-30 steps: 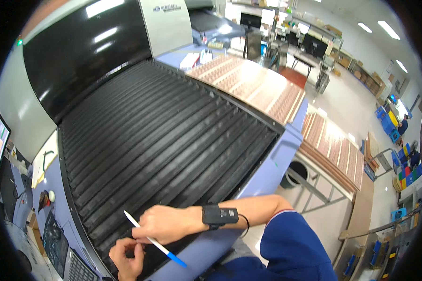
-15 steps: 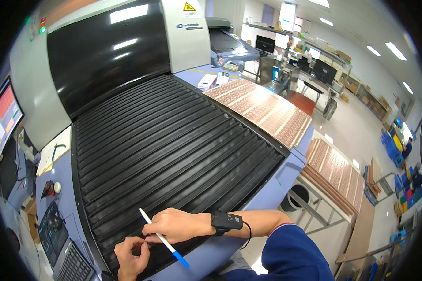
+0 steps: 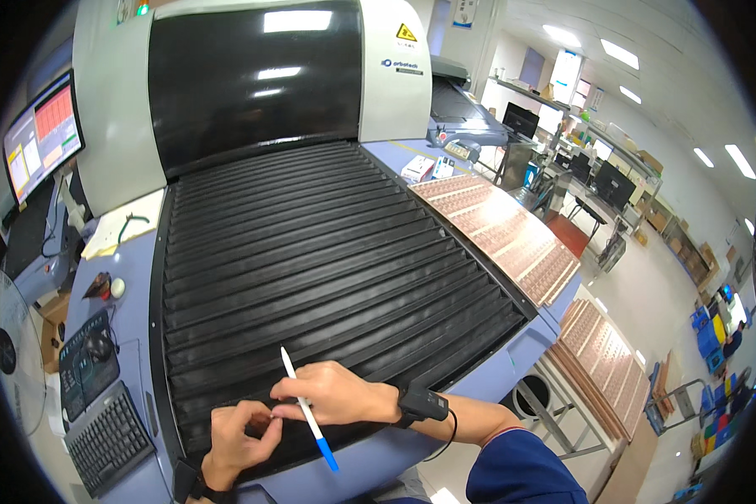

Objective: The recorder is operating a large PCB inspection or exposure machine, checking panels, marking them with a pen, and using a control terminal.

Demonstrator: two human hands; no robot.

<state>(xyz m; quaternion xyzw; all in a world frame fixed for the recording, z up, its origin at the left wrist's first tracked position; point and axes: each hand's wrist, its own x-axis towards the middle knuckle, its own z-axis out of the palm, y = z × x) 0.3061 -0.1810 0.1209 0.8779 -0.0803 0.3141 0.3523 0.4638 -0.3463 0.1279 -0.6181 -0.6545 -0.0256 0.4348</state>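
My right hand (image 3: 332, 393) is closed with a slim white pen (image 3: 315, 427) with a blue end held across its fingers. The pen's pale tip points away from me. Its thumb and forefinger reach toward my left hand (image 3: 237, 441), whose thumb and forefinger form a pinch. The fingertips of both hands meet or nearly meet; anything between them is too small to make out. Both hands are over the near edge of a black ribbed machine bed (image 3: 336, 252). A black device (image 3: 424, 403) with a cable is strapped to my right wrist.
Copper-patterned panels (image 3: 500, 231) lie along the bed's right side, with a stack of similar panels (image 3: 605, 357) beyond. To the left are a keyboard (image 3: 109, 441), a mouse (image 3: 99, 346), green-handled pliers (image 3: 130, 223) and a monitor (image 3: 46, 139). A large machine hood (image 3: 256, 92) stands behind.
The view has shifted, so the scene sits further right and the keyboard shows more fully. My hands stay close together, the pen still in my right hand. More of my left wrist shows.
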